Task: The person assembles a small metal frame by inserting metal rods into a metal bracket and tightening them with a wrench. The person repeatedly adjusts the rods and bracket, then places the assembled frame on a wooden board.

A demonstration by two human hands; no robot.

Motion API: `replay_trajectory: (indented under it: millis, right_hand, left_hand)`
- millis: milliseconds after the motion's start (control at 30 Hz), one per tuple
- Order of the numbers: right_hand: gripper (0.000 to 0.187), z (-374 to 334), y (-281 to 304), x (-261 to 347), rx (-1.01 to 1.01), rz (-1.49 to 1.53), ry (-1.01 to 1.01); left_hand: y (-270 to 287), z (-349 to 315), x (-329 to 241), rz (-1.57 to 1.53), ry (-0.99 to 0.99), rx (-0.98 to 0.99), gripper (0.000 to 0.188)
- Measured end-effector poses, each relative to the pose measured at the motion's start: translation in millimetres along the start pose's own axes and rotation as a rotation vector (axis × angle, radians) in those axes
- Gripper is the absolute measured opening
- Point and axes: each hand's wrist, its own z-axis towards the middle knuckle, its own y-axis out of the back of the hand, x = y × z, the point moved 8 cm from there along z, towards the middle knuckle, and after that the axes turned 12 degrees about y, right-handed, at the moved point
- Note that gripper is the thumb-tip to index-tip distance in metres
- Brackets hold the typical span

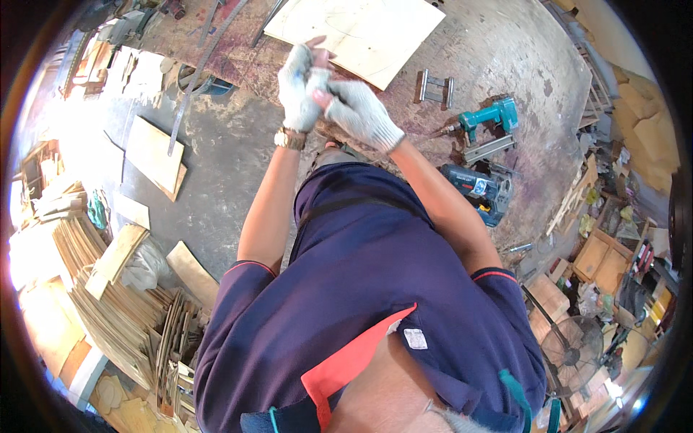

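Fingers half-curled, grip unclear: my right hand (361, 115) touches my left hand (294, 90) by the near edge of the plywood sheet (361, 35); I'd press gently.

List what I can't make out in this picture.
Head view: anything between the left grip, in a pale knit glove, and the likewise gloved right grip; they overlap, hiding it.
Head view: the far end of the pale, flat wooden sheet; cut off by the upper edge.
Head view: the time on the gold-coloured metal wristwatch; too small.
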Motion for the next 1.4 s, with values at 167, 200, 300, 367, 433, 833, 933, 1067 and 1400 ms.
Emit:
replay_trajectory:
  millis: [167,200,300,367,433,833,933,1067,1400]
  right_hand:
    - [0.063,20.0,10.7,-19.0,-0.111,0.06,0.005]
    - [0.063,21.2,9.1,-20.9,-0.128,0.082,0.007]
    - [0.053,16.2,8.6,-2.6,-0.112,0.1,-0.006]
    - [0.05,19.3,7.5,-6.8,-0.135,0.134,0.051]
    - [0.049,18.0,10.7,-13.0,-0.142,0.159,0.057]
    - [0.047,19.3,-5.1,-12.5,0.057,0.163,0.222]
    - [0.048,20.4,-4.6,-6.9,0.033,0.114,0.299]
    - [0.048,22.8,-13.9,-2.2,0.074,0.101,0.312]
    - [0.046,17.9,-7.3,-0.9,0.037,0.051,0.184]
  left_hand:
    - [3.6,28.3,7.5,0.136,-0.074,-0.103,0.019]
    - [4.4,30.7,2.8,0.306,-0.138,-0.16,0.018]
    - [18.0,31.3,5.0,0.497,-0.059,-0.206,0.021]
    - [20.0,34.9,-0.3,0.706,-0.154,-0.273,0.022]
    - [7.2,32.3,-8.4,0.935,-0.149,-0.319,0.022]
    - [-26.9,37.0,0.3,2.115,-0.125,-0.056,0.03]
    - [-35.2,31.0,2.2,2.184,-0.1,0.02,0.027]
    - [-28.5,25.9,7.5,2.249,-0.108,0.101,0.025]
    - [-24.5,28.7,22.4,2.296,-0.301,0.234,0.02]
